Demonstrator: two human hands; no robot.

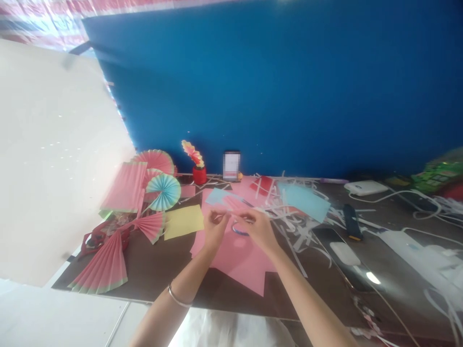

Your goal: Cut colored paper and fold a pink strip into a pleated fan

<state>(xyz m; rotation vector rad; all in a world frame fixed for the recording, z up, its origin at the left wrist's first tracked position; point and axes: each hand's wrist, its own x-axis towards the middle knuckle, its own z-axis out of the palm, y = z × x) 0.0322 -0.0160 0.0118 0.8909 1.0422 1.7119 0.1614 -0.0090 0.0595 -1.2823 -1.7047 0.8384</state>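
Observation:
My left hand (216,224) and my right hand (256,224) meet over the middle of the desk, fingertips pinched close together. Between them is a small piece of pink paper (233,203), apparently pleated; the fingers partly cover it. Just beneath my right hand shows a dark blue loop (239,231), like a scissors handle, lying on the pink paper sheets (249,270). A light blue paper piece (216,196) lies behind my left hand. To its left rests a yellow paper sheet (184,221).
Pink folded fans (104,267) and a blue paper rosette (163,192) crowd the left. White paper strips (294,226) and a blue sheet (306,200) lie right, beside a phone (343,260), cables and a power bank (365,187). Another phone (231,166) stands behind, near a red pot (199,175).

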